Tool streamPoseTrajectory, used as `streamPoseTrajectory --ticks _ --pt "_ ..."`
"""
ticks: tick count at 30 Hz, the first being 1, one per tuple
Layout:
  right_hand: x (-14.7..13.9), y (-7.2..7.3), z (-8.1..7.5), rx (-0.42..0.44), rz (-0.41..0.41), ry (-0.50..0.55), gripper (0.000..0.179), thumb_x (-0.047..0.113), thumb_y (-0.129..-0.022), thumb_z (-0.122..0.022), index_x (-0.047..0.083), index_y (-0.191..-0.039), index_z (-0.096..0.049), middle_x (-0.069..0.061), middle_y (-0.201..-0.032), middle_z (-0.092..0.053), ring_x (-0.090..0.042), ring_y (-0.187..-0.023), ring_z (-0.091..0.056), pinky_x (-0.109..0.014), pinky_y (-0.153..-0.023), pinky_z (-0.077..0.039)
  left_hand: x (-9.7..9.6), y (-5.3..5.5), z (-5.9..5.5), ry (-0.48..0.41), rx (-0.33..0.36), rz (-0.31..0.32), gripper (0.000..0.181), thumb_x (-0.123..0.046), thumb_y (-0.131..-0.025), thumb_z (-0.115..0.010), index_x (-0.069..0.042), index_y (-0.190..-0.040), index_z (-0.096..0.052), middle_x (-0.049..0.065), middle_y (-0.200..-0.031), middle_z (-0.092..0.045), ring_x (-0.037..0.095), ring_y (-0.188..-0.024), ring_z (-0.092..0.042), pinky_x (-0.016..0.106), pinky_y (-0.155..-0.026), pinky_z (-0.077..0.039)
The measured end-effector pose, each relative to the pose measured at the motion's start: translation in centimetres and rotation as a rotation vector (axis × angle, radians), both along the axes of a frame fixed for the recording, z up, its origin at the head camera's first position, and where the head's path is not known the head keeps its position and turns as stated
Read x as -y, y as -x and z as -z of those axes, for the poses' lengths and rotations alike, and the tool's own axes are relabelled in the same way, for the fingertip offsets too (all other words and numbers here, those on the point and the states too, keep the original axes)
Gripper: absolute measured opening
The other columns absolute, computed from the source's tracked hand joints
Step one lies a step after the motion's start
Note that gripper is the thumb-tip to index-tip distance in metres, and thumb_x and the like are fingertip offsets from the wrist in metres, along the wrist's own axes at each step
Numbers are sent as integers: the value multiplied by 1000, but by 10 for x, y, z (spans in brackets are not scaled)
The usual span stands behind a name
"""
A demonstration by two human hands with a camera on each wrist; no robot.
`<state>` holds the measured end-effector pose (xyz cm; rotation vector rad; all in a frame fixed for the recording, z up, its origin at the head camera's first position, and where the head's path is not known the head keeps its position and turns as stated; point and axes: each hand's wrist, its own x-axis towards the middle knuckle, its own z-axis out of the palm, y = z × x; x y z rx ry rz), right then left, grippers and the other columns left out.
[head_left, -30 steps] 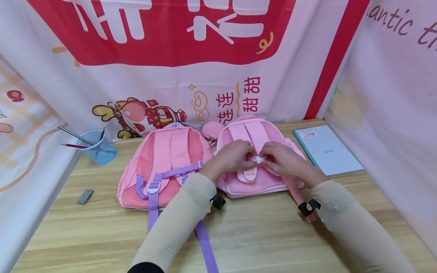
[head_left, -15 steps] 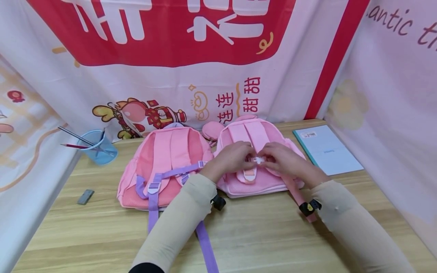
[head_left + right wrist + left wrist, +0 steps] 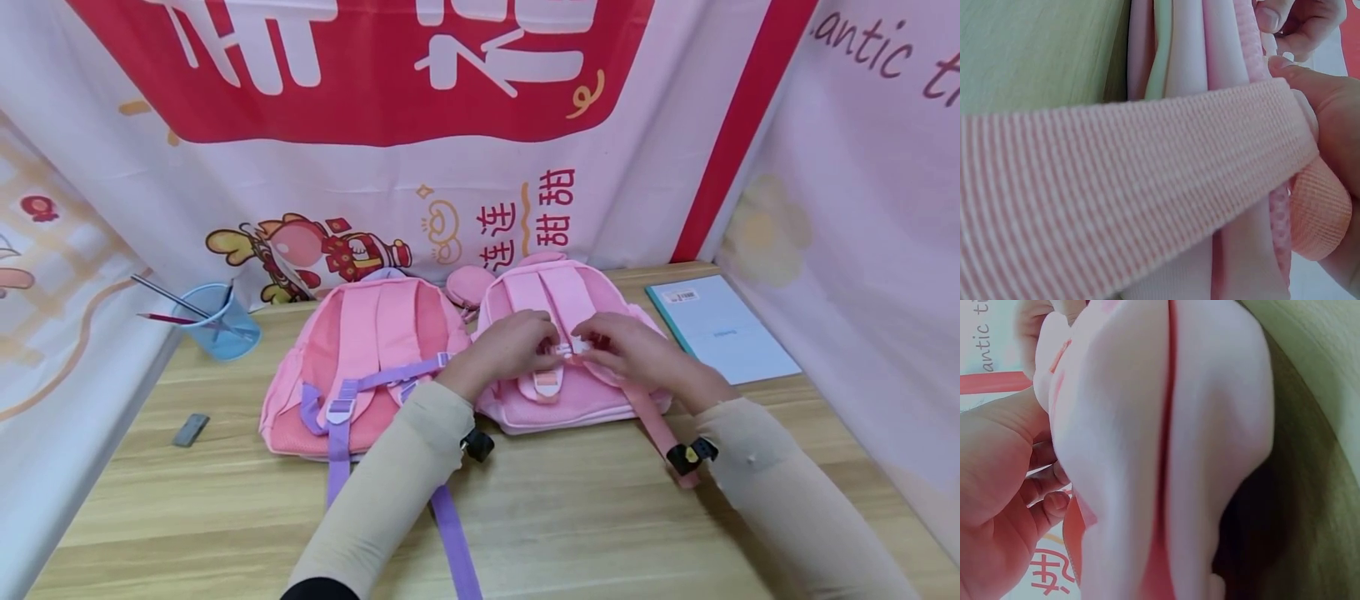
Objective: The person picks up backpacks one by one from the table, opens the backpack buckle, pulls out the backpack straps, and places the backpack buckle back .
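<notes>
In the head view, two pink backpacks lie back panel up, side by side. Over the right backpack (image 3: 577,408), a small white plastic buckle (image 3: 564,349) spans the gap between both hands. My left hand (image 3: 513,343) pinches its left end and my right hand (image 3: 637,350) grips its right end; fingers partly cover it. A peach webbing strap (image 3: 654,429) hangs from this backpack past the right wrist, and fills much of the right wrist view. The left wrist view shows my left hand (image 3: 997,469) beside the backpack's pale side (image 3: 1116,425).
The left backpack (image 3: 378,325) has purple straps (image 3: 453,533) trailing toward the front. A blue mesh pen cup (image 3: 225,333) with pencils and a grey eraser-like block (image 3: 191,430) are at left. A pale notebook (image 3: 723,325) lies at right. Printed curtains surround the wooden table (image 3: 555,517).
My right hand has shifted slightly right, and more of the white buckle shows between the hands. The left hand stays nearly where it was.
</notes>
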<state>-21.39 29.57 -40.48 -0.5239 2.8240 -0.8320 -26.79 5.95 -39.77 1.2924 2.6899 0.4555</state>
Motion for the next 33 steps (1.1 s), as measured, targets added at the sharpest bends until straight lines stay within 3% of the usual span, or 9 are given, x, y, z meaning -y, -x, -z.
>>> streamPoseTrajectory --ticks 6,14,19,25,33 --pt "-4 -2 -3 11 18 46 49 20 -101 -77 19 -149 -65 -4 -141 -70 -26 -123 -67 -54 -110 -57 -1 0 0 82 -6 10 22 -36 -102 -77 -17 -113 -78 -2 -110 -69 15 -101 -62 34 -94 -54" --pt "-7 -6 -3 -17 60 84 43 19 -102 -76 9 -142 -64 -9 -129 -72 -28 -117 -67 -52 -104 -59 0 -1 -3 150 3 -4 21 -40 -101 -77 -19 -105 -76 -3 -102 -65 15 -97 -59 34 -89 -53" --pt "-12 -6 -4 -31 96 27 41 23 -99 -78 12 -136 -65 -9 -126 -67 -27 -113 -60 -47 -97 -59 1 -2 -3 141 4 -1 20 -39 -102 -76 -19 -105 -75 -2 -103 -65 15 -98 -59 34 -89 -52" --pt "-16 -4 -3 -61 90 -60 42 25 -95 -83 12 -132 -68 -9 -122 -68 -30 -120 -53 -52 -99 -55 4 -2 -4 95 11 13 19 -34 -101 -77 -15 -102 -76 1 -103 -66 17 -97 -60 34 -91 -52" --pt "-19 -6 1 -9 101 -71 33 26 -99 -80 14 -128 -72 -6 -115 -70 -27 -115 -53 -46 -94 -51 6 1 -1 74 14 63 20 -30 -102 -77 -10 -105 -77 5 -104 -67 20 -95 -60 35 -94 -51"
